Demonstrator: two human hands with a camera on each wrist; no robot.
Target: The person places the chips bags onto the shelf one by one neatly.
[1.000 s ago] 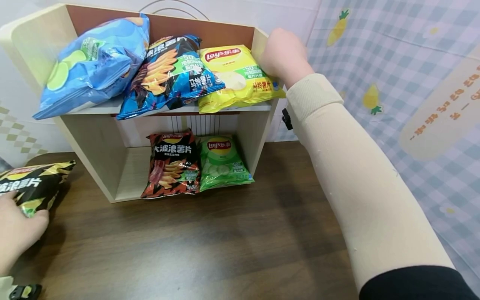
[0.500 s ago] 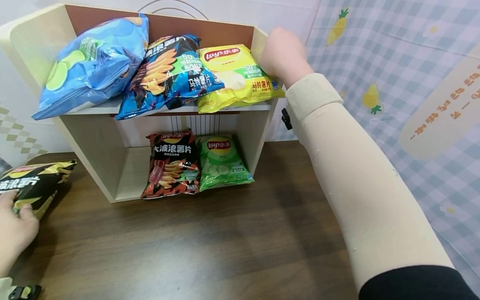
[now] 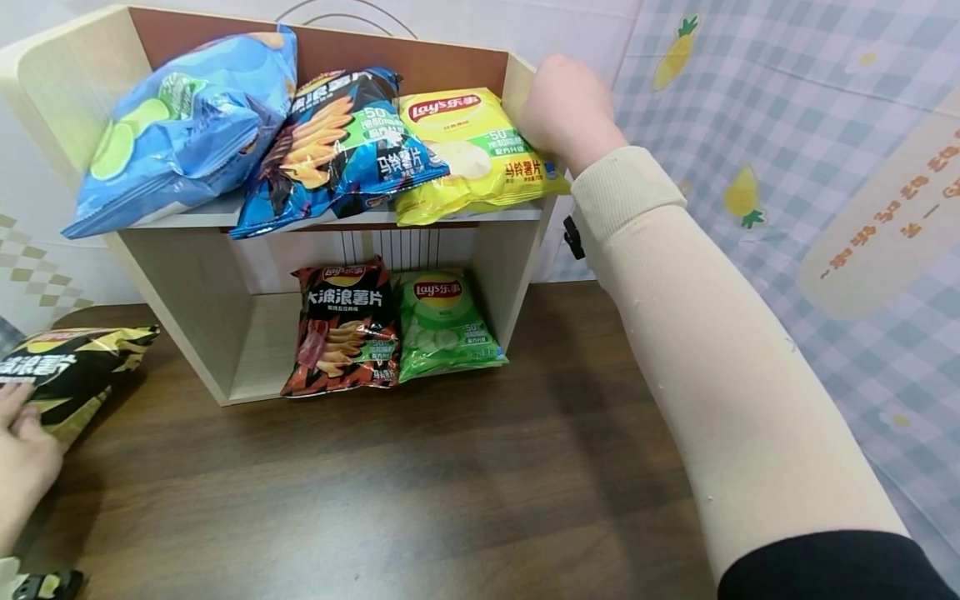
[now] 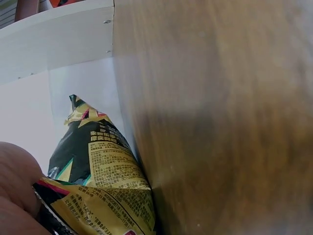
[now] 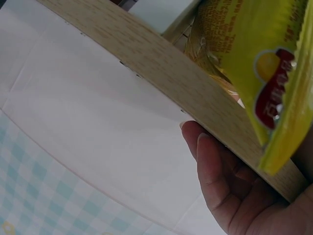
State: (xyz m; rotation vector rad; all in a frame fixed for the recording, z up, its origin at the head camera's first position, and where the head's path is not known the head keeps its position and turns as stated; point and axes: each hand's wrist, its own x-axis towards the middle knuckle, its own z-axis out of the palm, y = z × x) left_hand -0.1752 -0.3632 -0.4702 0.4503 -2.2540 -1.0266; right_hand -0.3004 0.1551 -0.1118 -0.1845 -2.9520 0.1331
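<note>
A small wooden shelf (image 3: 180,325) stands on the table against the wall. At its upper right side, my right hand (image 3: 567,112) grips the side panel. In the right wrist view, the fingers (image 5: 215,176) lie along the panel's outer face, beside a yellow chip bag (image 5: 244,63). At the left edge of the head view, my left hand (image 3: 26,467) pinches a black and gold chip bag (image 3: 78,367) near its lower edge. The left wrist view shows that bag's printed back (image 4: 115,166), with part of the hand at its left; the fingertips are out of sight there.
The upper shelf carries a light blue chip bag (image 3: 191,133), a dark blue one (image 3: 341,150) and the yellow one. Below sit a red-black bag (image 3: 345,333) and a green bag (image 3: 446,329). Checked cloth (image 3: 787,125) hangs at the right; brown tabletop (image 3: 420,492) lies in front.
My left hand has shifted left and its thumb has drawn in towards the fingers. The black bag's right end has edged slightly right. My right hand stays on the panel.
</note>
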